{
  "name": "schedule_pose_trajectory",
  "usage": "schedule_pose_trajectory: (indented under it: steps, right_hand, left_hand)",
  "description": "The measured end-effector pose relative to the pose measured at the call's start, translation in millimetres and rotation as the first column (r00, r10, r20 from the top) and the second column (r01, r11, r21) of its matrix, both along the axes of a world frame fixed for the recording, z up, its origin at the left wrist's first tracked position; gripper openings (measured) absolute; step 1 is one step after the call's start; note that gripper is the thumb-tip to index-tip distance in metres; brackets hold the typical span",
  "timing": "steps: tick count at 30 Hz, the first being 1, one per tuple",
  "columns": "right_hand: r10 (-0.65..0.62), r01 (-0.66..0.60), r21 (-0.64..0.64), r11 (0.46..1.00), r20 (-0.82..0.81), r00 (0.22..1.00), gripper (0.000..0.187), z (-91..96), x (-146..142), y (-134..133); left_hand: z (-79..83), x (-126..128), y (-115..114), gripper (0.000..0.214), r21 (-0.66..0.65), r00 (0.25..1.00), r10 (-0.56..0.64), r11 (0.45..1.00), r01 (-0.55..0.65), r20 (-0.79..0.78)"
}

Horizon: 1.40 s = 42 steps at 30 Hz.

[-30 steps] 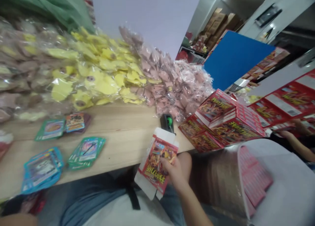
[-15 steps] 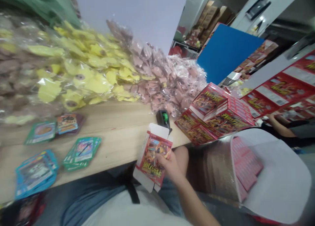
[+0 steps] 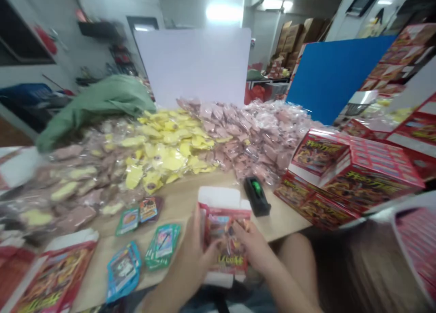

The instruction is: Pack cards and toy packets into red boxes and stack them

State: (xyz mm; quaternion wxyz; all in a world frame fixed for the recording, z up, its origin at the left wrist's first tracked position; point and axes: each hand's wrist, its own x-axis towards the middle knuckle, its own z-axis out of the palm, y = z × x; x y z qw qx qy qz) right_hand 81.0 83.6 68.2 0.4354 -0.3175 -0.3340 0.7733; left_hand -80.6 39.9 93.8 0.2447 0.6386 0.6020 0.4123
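A small red printed card box (image 3: 223, 226) with its white end flaps out is held between both hands over the table's front edge. My left hand (image 3: 197, 247) grips its left side, thumb across the front. On the right side, my right hand (image 3: 250, 242) has its fingers closed on the box. Left of the box lie stacks of trading cards: green-bordered ones (image 3: 163, 245), blue-bordered ones (image 3: 123, 270), and a smaller stack with an orange top card (image 3: 149, 208). Just beyond the box stands a black tape dispenser (image 3: 257, 196) with a green core.
Plastic-wrapped yellow pieces (image 3: 166, 145) and pink pieces (image 3: 252, 131) are heaped along the back of the table. Closed red boxes (image 3: 361, 172) are stacked at right. Flat red boxes (image 3: 56, 272) lie at front left, and a green sack (image 3: 102, 104) sits behind.
My left hand has come into view and taken hold of the box's left side. My right hand still holds the box, now more upright. The view has tilted up and shifted left.
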Motion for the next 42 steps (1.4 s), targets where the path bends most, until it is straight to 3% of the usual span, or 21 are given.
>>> schedule_pose_trajectory:
  steps: [3, 5, 9, 11, 13, 16, 19, 22, 26, 28, 32, 37, 40, 42]
  right_hand:
    - [-0.222, 0.225, -0.094, 0.970, 0.041, 0.974, 0.054, 4.7, -11, 5]
    - [-0.255, 0.262, -0.182, 0.948, 0.064, 0.965, 0.069, 13.5, -8, 7]
    - [-0.095, 0.072, -0.294, 0.953, -0.063, 0.994, 0.076, 34.7, 9, 0]
    - [-0.058, 0.009, -0.324, 0.946, -0.143, 0.988, 0.075, 33.6, 16, -5]
    - [-0.015, -0.061, -0.383, 0.922, -0.193, 0.981, 0.066, 20.3, 18, -7]
    - [0.145, -0.221, -0.433, 0.874, -0.201, 0.969, 0.040, -5.0, 18, 0]
    - [0.244, -0.243, -0.327, 0.913, -0.038, 0.969, 0.030, -6.9, 21, 19]
    - [0.304, -0.292, -0.109, 0.950, 0.119, 0.945, 0.039, 17.6, 26, 37]
    - [0.452, -0.540, 0.144, 0.829, 0.398, 0.799, 0.039, 48.2, 29, 42]
    - [0.435, -0.573, 0.143, 0.807, 0.513, 0.740, 0.042, 51.9, 25, 37]
    - [0.381, -0.543, 0.078, 0.836, 0.630, 0.677, 0.037, 47.7, 12, 32]
    - [0.434, -0.698, 0.183, 0.692, 0.667, 0.605, 0.033, 52.4, 7, 29]
    - [0.459, -0.644, 0.087, 0.760, 0.630, 0.626, 0.036, 59.4, 6, 28]
    - [0.482, -0.634, 0.032, 0.773, 0.620, 0.619, 0.037, 63.7, 5, 27]
  left_hand:
    - [0.2, 17, 20, 0.066, 0.029, 0.990, 0.091, 0.996, -0.089, -0.109]
    - [8.2, 25, 28, 0.060, 0.020, 0.991, 0.028, 0.999, -0.025, -0.131]
    - [40.5, 25, 18, 0.049, -0.029, 0.974, -0.210, 0.978, 0.208, -0.088]
    - [45.9, 21, 7, 0.043, -0.073, 0.951, -0.309, 0.949, 0.306, -0.032]
    - [35.8, 18, -2, 0.037, -0.190, 0.951, -0.301, 0.931, 0.310, 0.074]
    - [5.4, 13, -4, 0.029, -0.417, 0.935, -0.247, 0.844, 0.337, 0.256]
    - [-12.9, 3, 5, 0.031, -0.422, 0.866, -0.209, 0.805, 0.416, 0.455]
    - [-13.1, -9, 14, 0.039, -0.398, 0.783, -0.089, 0.823, 0.406, 0.615]
    - [-13.8, -14, 9, 0.037, -0.387, 0.764, -0.048, 0.841, 0.379, 0.643]
    - [-17.1, -10, 1, 0.030, -0.385, 0.782, -0.031, 0.858, 0.340, 0.622]
    - [-17.8, -2, -13, 0.031, -0.374, 0.797, 0.013, 0.888, 0.269, 0.604]
    - [-16.8, -2, -20, 0.042, -0.369, 0.736, 0.041, 0.883, 0.289, 0.676]
    - [-18.3, -4, -23, 0.041, -0.324, 0.708, -0.001, 0.889, 0.324, 0.706]
    - [-18.3, -5, -25, 0.040, -0.309, 0.710, -0.029, 0.887, 0.342, 0.703]
